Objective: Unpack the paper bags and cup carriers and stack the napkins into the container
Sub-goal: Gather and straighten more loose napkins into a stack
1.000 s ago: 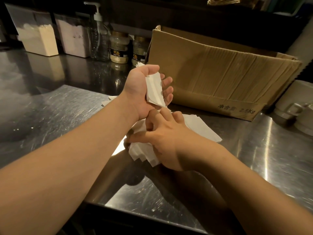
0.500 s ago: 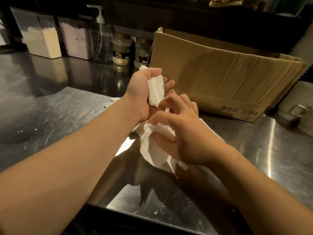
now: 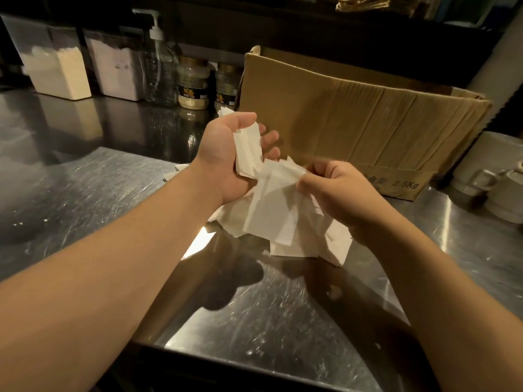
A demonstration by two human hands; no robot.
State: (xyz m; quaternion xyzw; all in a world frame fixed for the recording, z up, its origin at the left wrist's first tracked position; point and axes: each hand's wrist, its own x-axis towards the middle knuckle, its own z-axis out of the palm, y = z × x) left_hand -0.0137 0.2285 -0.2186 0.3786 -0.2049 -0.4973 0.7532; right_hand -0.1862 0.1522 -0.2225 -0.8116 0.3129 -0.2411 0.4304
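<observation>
My left hand (image 3: pixel 223 162) is raised palm-up above the steel counter and holds a small stack of folded white napkins (image 3: pixel 248 154) between thumb and curled fingers. My right hand (image 3: pixel 336 190) pinches the top edge of a loose white napkin (image 3: pixel 271 210), lifted off the counter right beside the left hand's stack. Under both hands a pile of white napkins (image 3: pixel 319 247) lies spread on the counter. A large brown cardboard box (image 3: pixel 353 114) stands just behind the hands.
The steel counter (image 3: pixel 85 199) runs left and forward to its front edge. Along the back stand two powder-filled bins (image 3: pixel 59 72), a pump bottle (image 3: pixel 157 66) and two jars (image 3: pixel 194 83). White cups (image 3: pixel 492 182) sit at the right.
My right hand has lifted from the pile on the counter, bringing a napkin up next to the stack in my left hand. The left hand has stayed in place.
</observation>
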